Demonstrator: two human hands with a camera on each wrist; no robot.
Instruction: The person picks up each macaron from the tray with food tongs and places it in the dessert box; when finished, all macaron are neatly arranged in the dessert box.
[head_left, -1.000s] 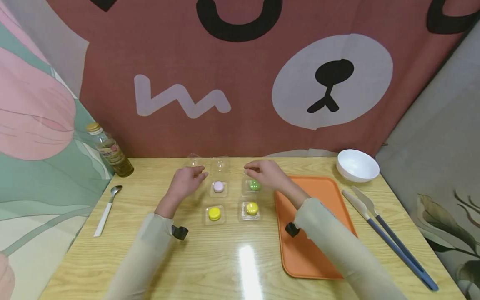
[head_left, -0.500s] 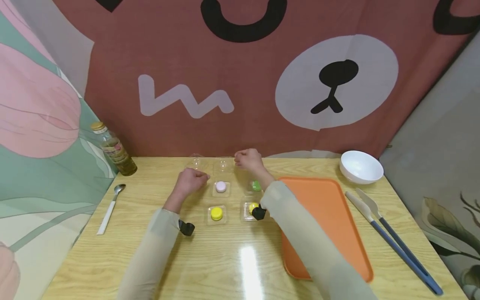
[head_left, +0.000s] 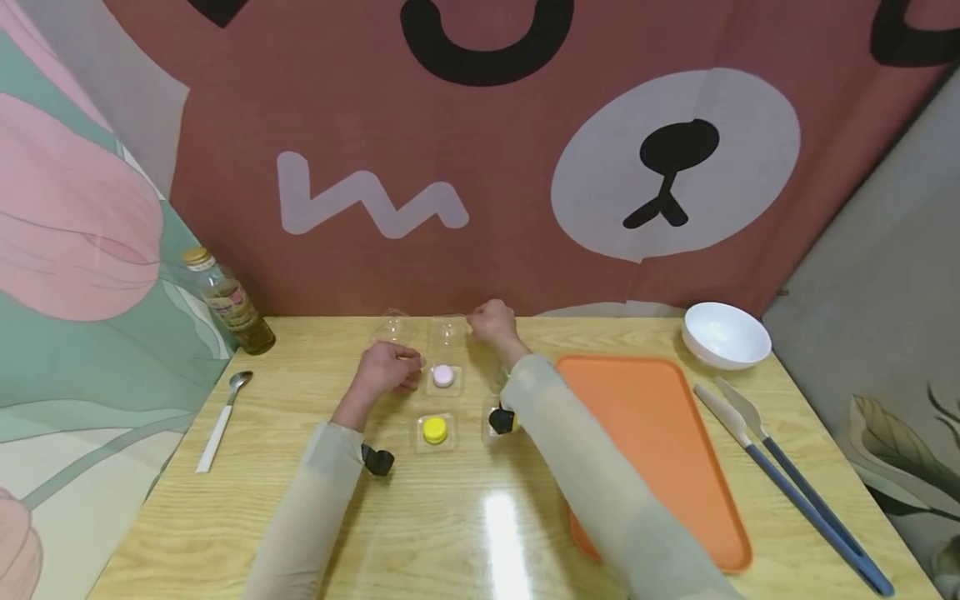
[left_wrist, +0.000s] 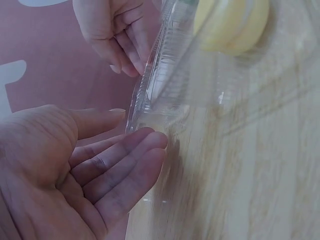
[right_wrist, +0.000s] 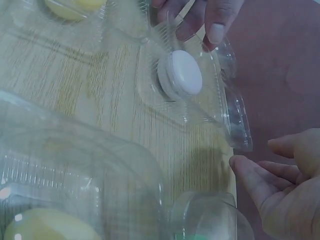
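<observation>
A lilac macaron [head_left: 443, 377] sits in a clear plastic box whose raised lid [head_left: 447, 333] stands behind it. My left hand [head_left: 387, 367] is at the box's left side; in the left wrist view its relaxed fingers [left_wrist: 132, 172] lie right at the clear plastic edge. Beside the lid's right side is my right hand [head_left: 493, 323], thumb and forefinger apart near a lid corner in the right wrist view. Nearer me, a yellow macaron [head_left: 435, 430] rests in another clear box. My right forearm and wrist camera mostly hide two more boxes, one with a green macaron.
An orange tray [head_left: 637, 433] lies under my right forearm. Tongs [head_left: 798, 492] and a white bowl [head_left: 726, 336] are on the right. At the left are a spoon [head_left: 222, 425] and a capped bottle [head_left: 232, 308]. A cloth backdrop rises behind the table.
My right hand has moved left and farther back, from over the green macaron to beside the lilac one's lid. My left hand has shifted slightly right, closer to that box.
</observation>
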